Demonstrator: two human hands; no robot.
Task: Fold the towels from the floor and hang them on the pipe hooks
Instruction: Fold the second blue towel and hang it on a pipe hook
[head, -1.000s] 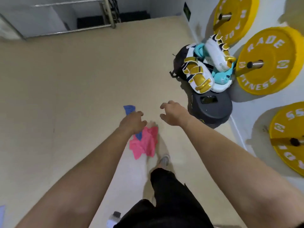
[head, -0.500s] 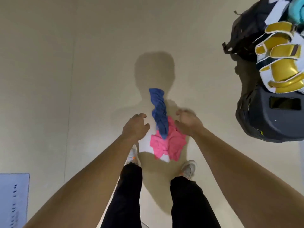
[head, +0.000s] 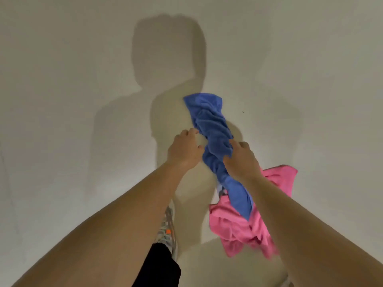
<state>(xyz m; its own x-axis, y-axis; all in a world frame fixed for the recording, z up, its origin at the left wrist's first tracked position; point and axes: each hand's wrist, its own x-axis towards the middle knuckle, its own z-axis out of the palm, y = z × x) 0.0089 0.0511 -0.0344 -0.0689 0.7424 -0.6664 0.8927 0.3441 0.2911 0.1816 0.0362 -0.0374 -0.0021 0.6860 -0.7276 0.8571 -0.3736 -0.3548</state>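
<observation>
Nearest the camera: both bare forearms reach fwd and down, w/ a black trouser leg (head: 157, 266) and a grey shoe (head: 169, 226) with an orange spot below the left arm. Just right of the shoe lies the pink towel (head: 234, 226), crumpled on the floor (head: 62, 100) and partly hidden under the right forearm. Over its upper part runs the tail of the blue towel (head: 209, 119) – a long twisted rope of cloth stretching away from the person. The right hand (head: 241, 160) sits on the blue towel's mid section, fingers (head: 235, 145) and thumb curled into the cloth, gripping it. The left hand (head: 184, 150) is just beside the towel's left edge, fingers loosely curled – can't tell if it touches or holds any cloth. Beyond the hands the towel's far end spreads wider on the floor. Farthest off, the person's shadow (head: 165, 48) falls on the pale floor.
</observation>
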